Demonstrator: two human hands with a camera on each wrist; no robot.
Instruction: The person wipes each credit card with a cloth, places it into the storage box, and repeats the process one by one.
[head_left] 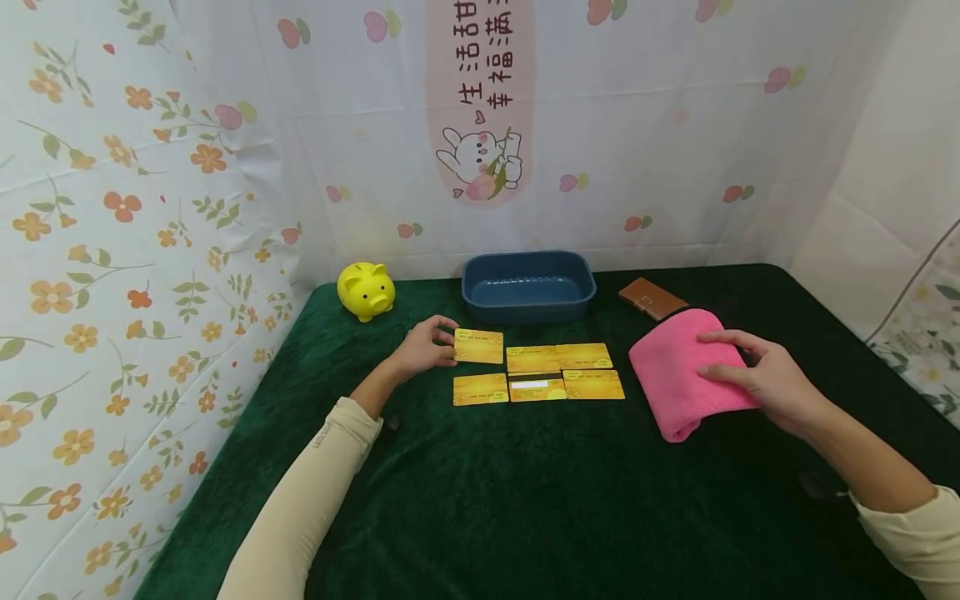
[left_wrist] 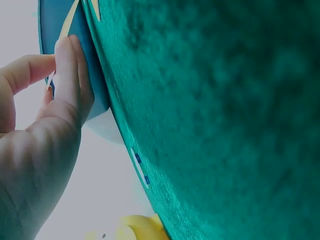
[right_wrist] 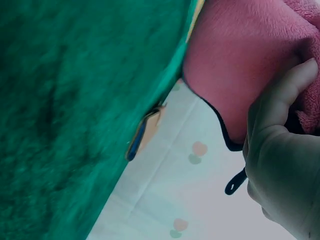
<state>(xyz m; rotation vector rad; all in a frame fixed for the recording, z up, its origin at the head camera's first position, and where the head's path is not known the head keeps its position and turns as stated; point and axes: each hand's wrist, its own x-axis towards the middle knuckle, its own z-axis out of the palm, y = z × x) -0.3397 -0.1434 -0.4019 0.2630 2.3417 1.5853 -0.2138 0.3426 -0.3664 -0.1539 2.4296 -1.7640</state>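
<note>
Between thumb and fingers, my left hand pinches the left edge of a gold bank card. In the left wrist view that card is seen nearly edge-on, raised off the cloth. More gold cards lie in two rows just right of and below it; one striped card shows its back. On the right, my right hand grips a folded pink towel with dark edging. A dark hanging loop dangles from the towel in the right wrist view.
Behind the cards stands a blue rectangular basin. A yellow piggy bank sits at the back left, and a brown wallet lies behind the towel. Dark green cloth covers the table, with patterned curtains behind.
</note>
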